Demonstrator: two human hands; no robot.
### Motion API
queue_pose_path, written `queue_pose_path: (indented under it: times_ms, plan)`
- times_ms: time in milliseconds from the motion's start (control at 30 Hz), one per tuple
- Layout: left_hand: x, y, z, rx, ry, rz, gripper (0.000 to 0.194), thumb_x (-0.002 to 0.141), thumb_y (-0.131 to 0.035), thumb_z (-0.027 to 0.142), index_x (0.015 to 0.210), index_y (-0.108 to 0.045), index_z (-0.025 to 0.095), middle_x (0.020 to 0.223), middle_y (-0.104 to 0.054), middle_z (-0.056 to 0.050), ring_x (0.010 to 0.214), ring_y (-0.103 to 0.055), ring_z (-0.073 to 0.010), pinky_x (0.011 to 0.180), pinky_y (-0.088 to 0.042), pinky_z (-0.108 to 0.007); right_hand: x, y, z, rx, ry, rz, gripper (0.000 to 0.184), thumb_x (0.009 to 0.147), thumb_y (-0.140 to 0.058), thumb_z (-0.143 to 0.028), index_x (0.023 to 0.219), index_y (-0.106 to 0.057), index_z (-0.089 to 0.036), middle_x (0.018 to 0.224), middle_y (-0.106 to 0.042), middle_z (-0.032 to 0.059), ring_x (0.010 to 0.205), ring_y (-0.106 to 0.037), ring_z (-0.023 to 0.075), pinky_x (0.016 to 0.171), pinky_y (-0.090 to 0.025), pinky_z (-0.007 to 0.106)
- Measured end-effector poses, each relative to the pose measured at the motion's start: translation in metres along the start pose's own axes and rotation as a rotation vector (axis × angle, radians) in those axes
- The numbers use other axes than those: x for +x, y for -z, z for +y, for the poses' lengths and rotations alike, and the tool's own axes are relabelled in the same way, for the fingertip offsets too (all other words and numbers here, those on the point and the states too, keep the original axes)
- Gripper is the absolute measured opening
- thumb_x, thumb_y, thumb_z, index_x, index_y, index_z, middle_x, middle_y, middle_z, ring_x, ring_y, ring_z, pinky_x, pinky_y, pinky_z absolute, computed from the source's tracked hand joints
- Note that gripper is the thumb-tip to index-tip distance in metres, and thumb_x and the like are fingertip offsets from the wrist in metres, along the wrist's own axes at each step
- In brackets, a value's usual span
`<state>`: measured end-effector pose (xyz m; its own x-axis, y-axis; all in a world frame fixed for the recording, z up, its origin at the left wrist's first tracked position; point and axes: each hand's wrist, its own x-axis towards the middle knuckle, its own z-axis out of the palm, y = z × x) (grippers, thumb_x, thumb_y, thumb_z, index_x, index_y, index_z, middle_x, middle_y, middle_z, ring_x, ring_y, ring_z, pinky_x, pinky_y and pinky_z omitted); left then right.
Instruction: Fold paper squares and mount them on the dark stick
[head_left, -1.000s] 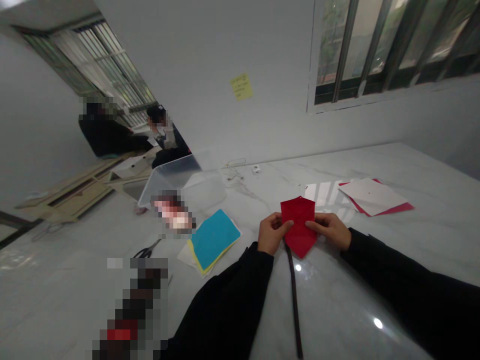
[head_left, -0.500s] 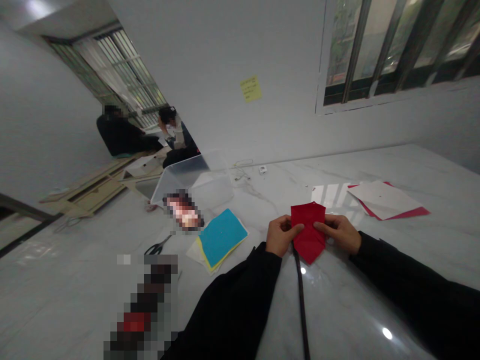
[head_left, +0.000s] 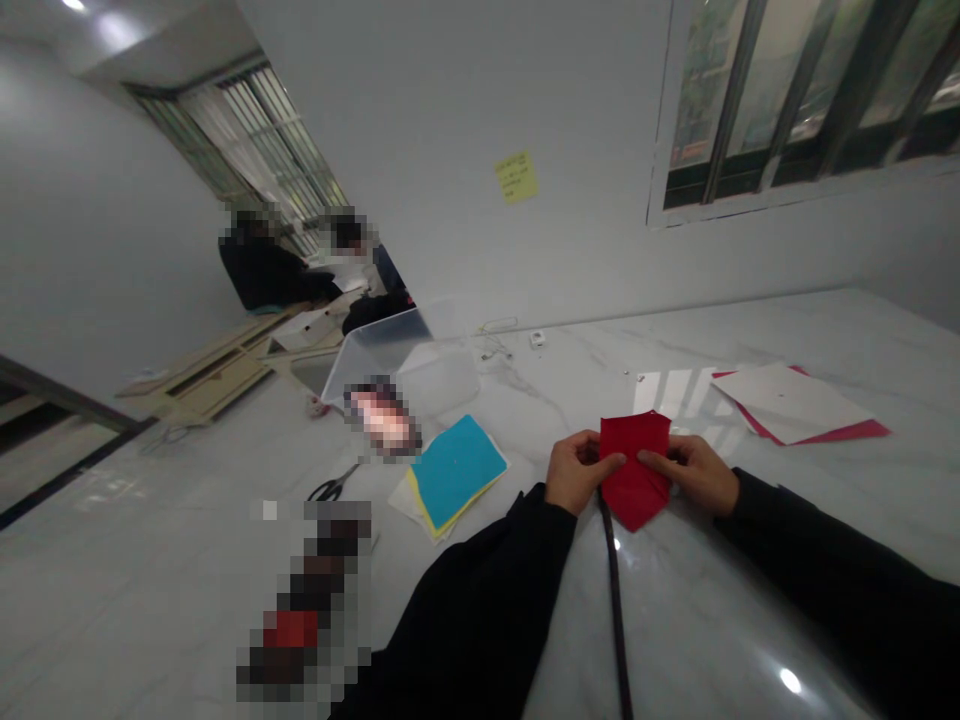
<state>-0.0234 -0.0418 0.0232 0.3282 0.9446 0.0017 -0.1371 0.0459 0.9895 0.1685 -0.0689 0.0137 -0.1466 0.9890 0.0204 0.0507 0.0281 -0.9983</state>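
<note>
A piece of folded red paper (head_left: 635,490), flat along the top and pointed at the bottom, is held up over the marble-patterned table. My left hand (head_left: 579,472) pinches its left edge, thumb on the front face and fingers behind. On the other side my right hand (head_left: 699,472) grips the right edge in the same way, its thumb lying across the front. The two thumbs are close together near the paper's middle. Most of the fingertips are hidden behind the sheet. A dark strap (head_left: 616,620) hangs below the paper toward the bottom of the view.
Left of my hands lie blue sheets (head_left: 461,470) over yellow and white ones, and scissors (head_left: 330,488). A clear plastic box (head_left: 439,375) stands behind them. White paper (head_left: 787,400) on red sheets lies at right. Two people (head_left: 274,265) sit far left.
My right thumb has slid slightly toward the middle of the red paper. The whole scene has shifted a little to the right as the camera moved.
</note>
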Motion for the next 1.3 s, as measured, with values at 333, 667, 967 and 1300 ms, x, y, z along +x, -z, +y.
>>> queue_pose_path:
  times_ms: [333, 667, 967, 1300]
  plan:
    - [-0.001, -0.003, 0.0, 0.016, -0.014, -0.016, 0.039, 0.062, -0.084, 0.035, 0.088, -0.067, 0.012, 0.085, -0.072, -0.009, 0.074, -0.066, -0.0173, 0.073, -0.052, -0.03, 0.0, 0.002, 0.002, 0.016, 0.002, -0.003, 0.042, 0.073, -0.073, -0.057, 0.085, -0.075, -0.017, 0.084, -0.076, 0.0076, 0.076, -0.07, 0.0245, 0.072, -0.058, 0.037]
    - [-0.005, -0.006, -0.001, 0.048, -0.019, -0.047, 0.092, 0.063, -0.084, 0.031, 0.142, -0.038, 0.022, 0.084, -0.07, -0.004, 0.074, -0.067, -0.0169, 0.071, -0.053, -0.028, -0.001, 0.004, 0.007, 0.083, -0.075, -0.009, 0.041, 0.072, -0.076, -0.052, 0.09, -0.075, -0.016, 0.079, -0.076, 0.0053, 0.066, -0.069, 0.0218, 0.061, -0.056, 0.032]
    - [-0.008, 0.001, 0.013, 0.516, -0.365, -0.086, 0.051, 0.087, -0.051, 0.02, 0.136, -0.053, 0.03, 0.11, -0.061, -0.005, 0.071, -0.059, -0.0097, 0.069, -0.051, -0.023, 0.011, 0.008, 0.013, 0.398, -0.093, 0.285, 0.037, 0.071, -0.078, -0.048, 0.091, -0.072, -0.018, 0.092, -0.076, 0.0109, 0.082, -0.072, 0.0303, 0.076, -0.061, 0.043]
    - [-0.016, -0.011, 0.012, 0.581, -0.506, -0.102, 0.017, 0.076, -0.074, 0.028, 0.092, -0.076, 0.023, 0.121, -0.058, -0.01, 0.091, -0.063, -0.0194, 0.082, -0.054, -0.033, 0.007, 0.005, 0.017, 0.33, -0.106, 0.218, 0.034, 0.073, -0.078, -0.046, 0.092, -0.072, -0.019, 0.089, -0.077, 0.0074, 0.078, -0.072, 0.0266, 0.073, -0.059, 0.039]
